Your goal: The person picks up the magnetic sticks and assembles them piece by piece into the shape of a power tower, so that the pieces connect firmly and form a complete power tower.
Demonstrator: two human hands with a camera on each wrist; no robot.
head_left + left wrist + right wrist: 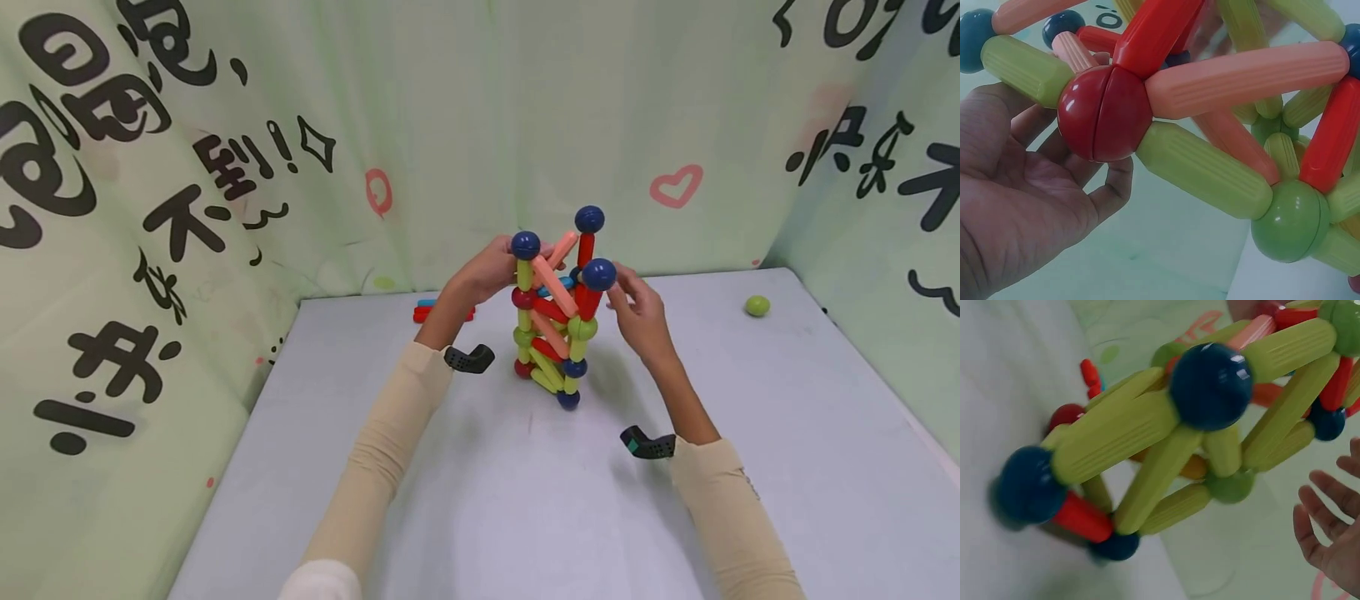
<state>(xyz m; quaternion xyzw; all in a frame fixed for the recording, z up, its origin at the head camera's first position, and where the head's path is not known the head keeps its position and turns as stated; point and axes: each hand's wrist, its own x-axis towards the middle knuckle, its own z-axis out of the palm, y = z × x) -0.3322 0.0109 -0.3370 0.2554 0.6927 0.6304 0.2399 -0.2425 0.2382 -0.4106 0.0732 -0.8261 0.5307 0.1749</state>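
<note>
A tower (552,325) of magnetic sticks and balls stands upright on the table, in light green, red, pink and blue. Three blue balls sit at its top. My left hand (491,268) is at its upper left, behind a light green stick (1025,70) and a dark red ball (1105,114). Its fingers curl round the upper part, though the contact is partly hidden. On the other side my right hand (640,312) has its fingertips close beside the front blue ball (598,274). In the right wrist view, its fingers (1329,503) are spread and loosely bent, holding nothing.
Several red and blue sticks (442,312) lie on the white table (480,500) behind my left forearm. A loose light green ball (757,306) rests near the far right corner. A pale green printed curtain (450,125) encloses the back and sides.
</note>
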